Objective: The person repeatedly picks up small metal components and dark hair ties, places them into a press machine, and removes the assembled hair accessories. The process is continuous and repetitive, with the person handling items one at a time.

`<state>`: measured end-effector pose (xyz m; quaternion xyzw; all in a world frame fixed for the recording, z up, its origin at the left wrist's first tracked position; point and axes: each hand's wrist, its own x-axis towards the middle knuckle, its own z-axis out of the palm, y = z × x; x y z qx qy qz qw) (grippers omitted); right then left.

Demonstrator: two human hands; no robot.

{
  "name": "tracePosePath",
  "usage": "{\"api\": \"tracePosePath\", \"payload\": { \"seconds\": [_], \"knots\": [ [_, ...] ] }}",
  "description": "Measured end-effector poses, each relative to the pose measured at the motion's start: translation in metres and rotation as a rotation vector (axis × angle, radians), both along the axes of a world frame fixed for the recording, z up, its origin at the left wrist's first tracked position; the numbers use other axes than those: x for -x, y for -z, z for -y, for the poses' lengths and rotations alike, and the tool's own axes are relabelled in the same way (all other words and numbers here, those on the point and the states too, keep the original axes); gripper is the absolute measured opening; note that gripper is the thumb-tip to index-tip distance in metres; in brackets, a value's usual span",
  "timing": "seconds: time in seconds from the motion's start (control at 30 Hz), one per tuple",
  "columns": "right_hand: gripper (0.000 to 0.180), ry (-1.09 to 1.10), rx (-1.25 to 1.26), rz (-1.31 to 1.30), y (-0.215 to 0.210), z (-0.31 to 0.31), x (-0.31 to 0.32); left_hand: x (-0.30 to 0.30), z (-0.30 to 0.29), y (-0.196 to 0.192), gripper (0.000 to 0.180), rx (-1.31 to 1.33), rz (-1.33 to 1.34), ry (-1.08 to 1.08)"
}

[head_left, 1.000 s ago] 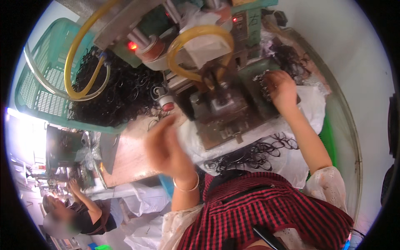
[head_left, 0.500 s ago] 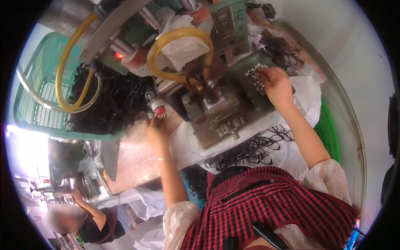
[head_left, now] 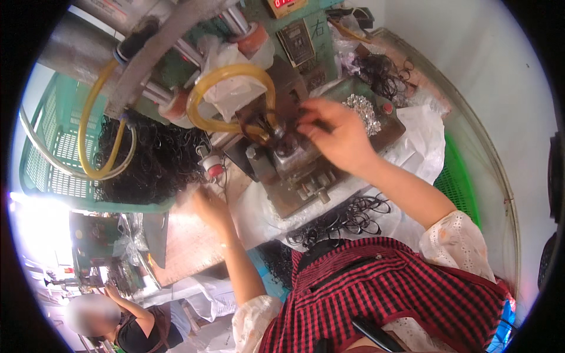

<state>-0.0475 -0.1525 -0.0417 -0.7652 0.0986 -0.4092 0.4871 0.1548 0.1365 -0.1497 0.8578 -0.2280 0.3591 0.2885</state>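
Note:
My right hand (head_left: 334, 134) reaches in from the right, beside the metal die (head_left: 294, 157) at the centre of a press. Its thumb and fingers are drawn together near the die. Whatever they pinch is too small and blurred to name. Right of that hand, a pile of small shiny metal pieces (head_left: 362, 112) lies on the dark green machine plate (head_left: 388, 126). My left hand (head_left: 206, 207) is smeared by motion, near the teal basket's rim and below a red push button (head_left: 214, 169). Its finger positions cannot be made out.
A teal basket (head_left: 65, 126) heaped with black curly loops (head_left: 150, 156) stands at the left. Yellow hoses (head_left: 203, 88) arch over the press. More black loops (head_left: 344, 223) lie on white sheeting before me. A green basket (head_left: 456, 176) sits at right. A co-worker (head_left: 141, 326) is at lower left.
My right hand has moved left from the pile of metal pieces to the die. My left hand has shifted down and left, away from the red button. The view has tilted slightly.

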Motion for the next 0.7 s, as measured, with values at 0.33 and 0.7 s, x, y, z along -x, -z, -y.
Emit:
{"api": "tracePosePath", "payload": {
  "seconds": [0.33, 0.7],
  "knots": [
    [0.045, -0.291, -0.5, 0.123, -0.006, -0.028, -0.002, 0.104, 0.057, -0.162, 0.01, 0.664, -0.056, 0.907],
    [0.034, 0.415, 0.58, -0.353, 0.021, 0.041, 0.038, 0.144, 0.082, -0.175, 0.014, 0.588, -0.328, 0.807]
  ]
}}
